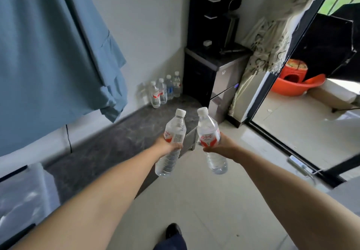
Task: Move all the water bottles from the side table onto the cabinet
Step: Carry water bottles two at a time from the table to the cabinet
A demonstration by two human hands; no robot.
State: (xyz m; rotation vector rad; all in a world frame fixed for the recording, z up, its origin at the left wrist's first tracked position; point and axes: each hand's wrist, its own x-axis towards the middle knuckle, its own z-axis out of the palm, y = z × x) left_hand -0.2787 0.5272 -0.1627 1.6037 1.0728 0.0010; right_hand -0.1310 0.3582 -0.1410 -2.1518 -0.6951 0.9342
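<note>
Clear bottles fill both fists, left hand (169, 144) and right hand (220, 146), four more lining the cabinet (109, 152) wall

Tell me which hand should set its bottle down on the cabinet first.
Left, probably. The left hand holds its bottle over the cabinet top, nearer the bottle row; the right hand and its bottle are out over the floor.

Fingers of left hand (169, 145) hidden behind its water bottle (171, 142), label text there partly covered and blurred, a fifth clear bottle (143, 92) by the wall too faint to tell, clear bin (21, 193) cut off at left edge, shoe (173, 230) partly hidden.
</note>
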